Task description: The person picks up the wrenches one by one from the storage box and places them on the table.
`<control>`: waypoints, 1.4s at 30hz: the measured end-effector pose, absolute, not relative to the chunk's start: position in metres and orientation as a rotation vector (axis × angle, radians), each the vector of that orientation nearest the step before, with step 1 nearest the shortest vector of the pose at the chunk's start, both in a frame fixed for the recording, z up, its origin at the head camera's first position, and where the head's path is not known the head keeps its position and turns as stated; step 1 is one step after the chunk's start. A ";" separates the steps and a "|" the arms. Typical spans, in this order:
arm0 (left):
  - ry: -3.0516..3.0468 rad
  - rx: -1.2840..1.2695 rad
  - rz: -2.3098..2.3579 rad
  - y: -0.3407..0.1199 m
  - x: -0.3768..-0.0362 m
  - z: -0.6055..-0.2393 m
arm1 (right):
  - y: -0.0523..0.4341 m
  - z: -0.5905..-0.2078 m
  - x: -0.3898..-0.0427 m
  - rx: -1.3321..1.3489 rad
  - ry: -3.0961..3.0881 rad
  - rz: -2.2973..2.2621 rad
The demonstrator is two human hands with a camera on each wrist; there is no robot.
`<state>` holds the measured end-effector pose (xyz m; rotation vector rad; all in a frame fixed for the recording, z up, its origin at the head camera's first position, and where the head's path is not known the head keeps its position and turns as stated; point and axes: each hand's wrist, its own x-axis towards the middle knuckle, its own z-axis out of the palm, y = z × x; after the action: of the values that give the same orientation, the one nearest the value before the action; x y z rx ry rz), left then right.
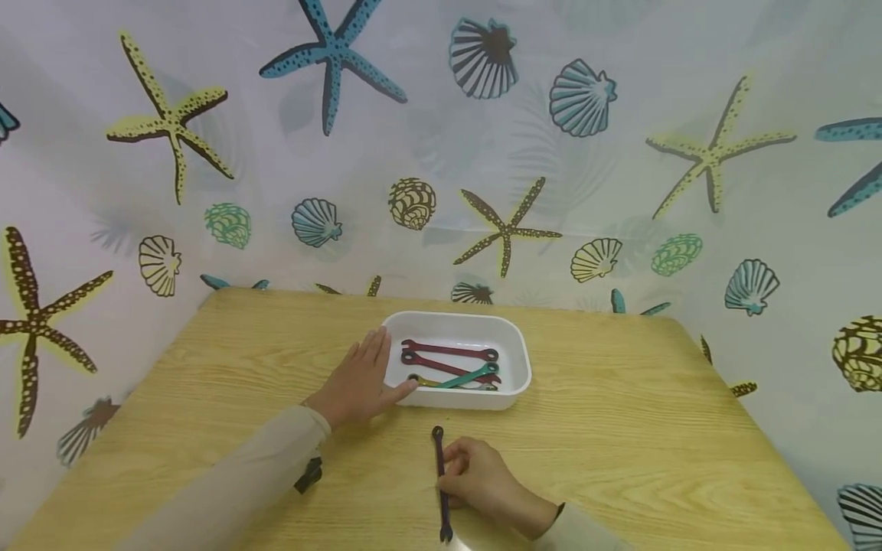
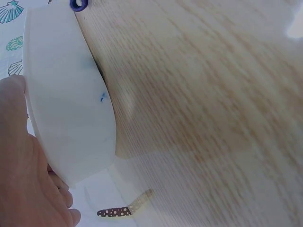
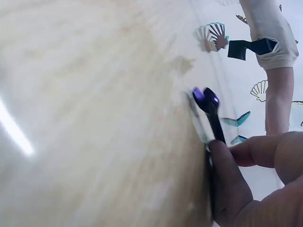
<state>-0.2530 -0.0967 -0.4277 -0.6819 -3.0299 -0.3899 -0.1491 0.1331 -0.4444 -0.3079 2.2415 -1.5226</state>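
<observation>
Head view: purple wrench point(image 1: 441, 484) in right hand point(image 1: 485, 484).

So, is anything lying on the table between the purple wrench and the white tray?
Nothing visible: the purple wrench, held by the right hand, has only bare table between it and the white tray, which the left hand touches.

We can read no text, label, brand, number or sign anywhere. The white tray point(image 1: 513, 360) carries no lettering; only a small blue smudge shows on its outer wall in the left wrist view. The wrenches in it are too small to show any marking.
</observation>
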 end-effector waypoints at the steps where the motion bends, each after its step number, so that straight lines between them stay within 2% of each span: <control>1: -3.030 -0.682 -0.387 -0.097 -0.253 -0.427 | 0.132 -0.444 -0.150 -0.316 2.259 -1.499; 42: -3.042 -0.684 -0.393 -0.098 -0.253 -0.427 | 0.129 -0.441 -0.154 -0.316 2.293 -1.459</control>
<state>-0.2530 -0.0984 -0.4268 -0.6841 -3.0420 -0.3933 -0.1544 0.1286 -0.4405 -0.3161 2.2934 -1.4588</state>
